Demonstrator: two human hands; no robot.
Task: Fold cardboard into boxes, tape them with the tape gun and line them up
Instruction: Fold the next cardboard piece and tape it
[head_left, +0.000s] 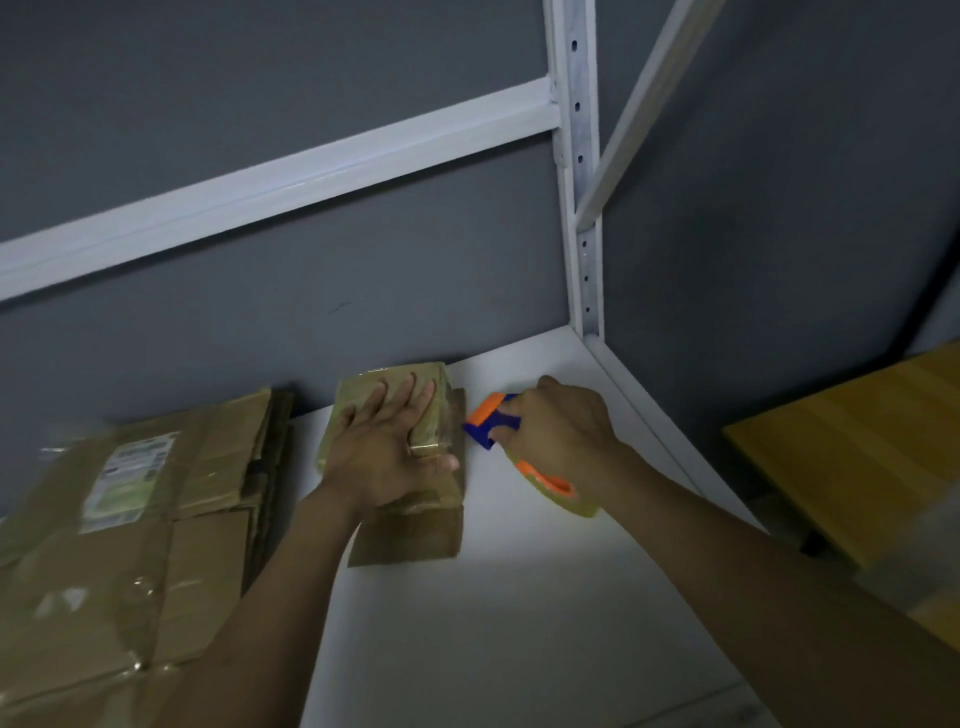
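Pressing flat on the top of the box (363, 402) with the left hand (387, 441), fingers straight and a little spread, palm down on the shiny taped surface. Standing on the white shelf (519, 597), close to the grey wall (260, 322), with its brown lower part toward the viewer.

Gripping the tape gun (488, 423) with the right hand (561, 431), fingers curled round the handle. Blue and orange head just beside the right edge of the box; touching or not, impossible to tell. Tape roll (571, 499) under the wrist, over the shelf.

Left of the box, a pile of flat cardboard (171, 519), blurred, with a white label (130, 473) on the top sheet and some glossy tape strips. Behind, a white post (576, 156) with holes and a white crossbar (285, 176) against the wall. Far right, apart from the shelf, a yellow table (857, 457)
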